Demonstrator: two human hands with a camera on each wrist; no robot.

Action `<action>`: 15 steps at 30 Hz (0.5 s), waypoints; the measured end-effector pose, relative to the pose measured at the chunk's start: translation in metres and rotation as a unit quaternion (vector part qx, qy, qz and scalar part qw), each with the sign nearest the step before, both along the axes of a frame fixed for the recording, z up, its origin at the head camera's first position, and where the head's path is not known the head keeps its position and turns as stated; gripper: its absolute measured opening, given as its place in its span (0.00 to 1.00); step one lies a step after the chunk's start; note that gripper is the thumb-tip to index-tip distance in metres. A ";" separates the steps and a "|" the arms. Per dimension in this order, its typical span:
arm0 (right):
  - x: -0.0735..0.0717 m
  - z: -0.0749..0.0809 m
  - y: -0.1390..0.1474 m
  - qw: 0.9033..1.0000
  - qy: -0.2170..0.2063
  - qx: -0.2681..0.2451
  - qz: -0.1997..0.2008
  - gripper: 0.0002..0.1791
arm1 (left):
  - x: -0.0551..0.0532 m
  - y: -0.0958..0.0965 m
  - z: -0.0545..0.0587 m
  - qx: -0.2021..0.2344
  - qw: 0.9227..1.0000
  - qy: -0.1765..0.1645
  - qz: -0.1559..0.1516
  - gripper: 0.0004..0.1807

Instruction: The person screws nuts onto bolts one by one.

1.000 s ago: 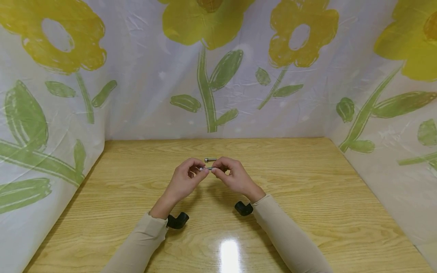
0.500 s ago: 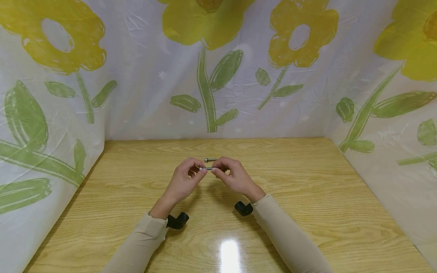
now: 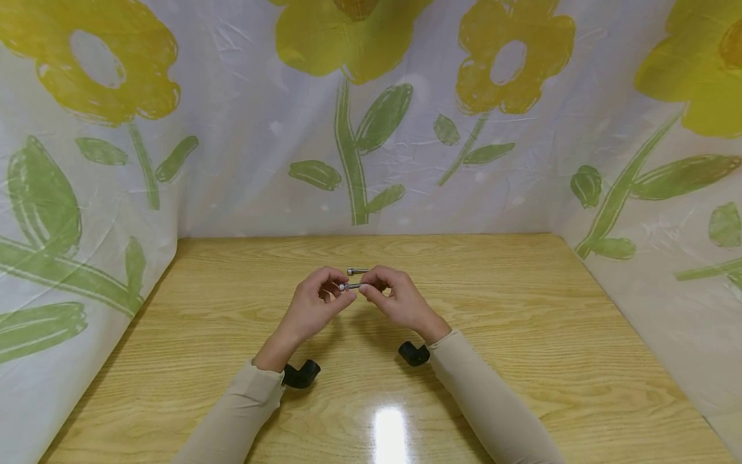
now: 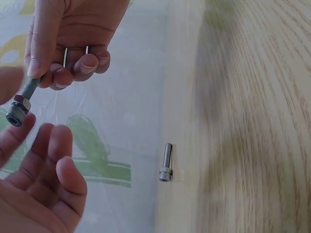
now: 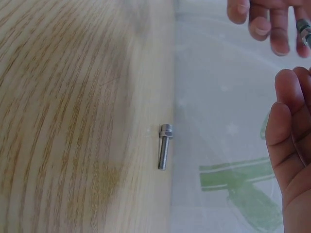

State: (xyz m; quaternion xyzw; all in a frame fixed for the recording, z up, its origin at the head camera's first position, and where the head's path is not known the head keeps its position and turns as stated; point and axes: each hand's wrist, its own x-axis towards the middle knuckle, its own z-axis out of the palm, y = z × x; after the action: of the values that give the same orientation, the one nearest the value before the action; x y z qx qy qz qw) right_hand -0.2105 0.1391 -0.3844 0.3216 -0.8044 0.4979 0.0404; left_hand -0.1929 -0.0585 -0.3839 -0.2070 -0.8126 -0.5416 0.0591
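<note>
A bolt with a socket head (image 4: 15,116) and a hex nut (image 4: 21,101) close under that head shows between my hands. My right hand (image 3: 400,298) pinches the end of its threaded shank between thumb and fingertips. My left hand (image 3: 315,303) is around the head end, thumb and index finger spread on either side of the nut and head. Its other fingers are loosely bent in the left wrist view. A second bolt (image 5: 164,148), also with a nut near its head, lies on the table beyond the hands.
The wooden table (image 3: 493,290) runs back to a white curtain (image 3: 232,180) printed with yellow flowers, which also hangs at both sides. A black curved piece (image 3: 303,374) sits at the left wrist, and a similar black piece (image 3: 413,354) at the right.
The left thumb and index finger have moved apart around the head end, showing more of the bolt. The right hand keeps its pinch in place, and the second bolt has not moved.
</note>
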 end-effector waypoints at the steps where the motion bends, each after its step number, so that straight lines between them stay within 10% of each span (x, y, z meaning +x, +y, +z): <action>1: 0.000 0.000 0.000 1.000 -0.001 0.000 -0.001 0.04 | 0.000 0.000 0.000 0.003 1.000 0.006 -0.003 0.09; 15: -0.001 0.000 0.000 1.000 0.001 0.004 -0.001 0.04 | -0.023 -0.007 -0.037 -0.011 1.000 0.014 0.004 0.10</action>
State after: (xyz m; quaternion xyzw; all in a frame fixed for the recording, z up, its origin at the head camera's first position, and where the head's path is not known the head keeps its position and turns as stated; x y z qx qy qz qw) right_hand -0.2112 0.1389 -0.3844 0.3216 -0.8066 0.4942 0.0408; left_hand -0.2158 -0.0652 -0.4209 -0.2119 -0.8182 -0.5297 0.0710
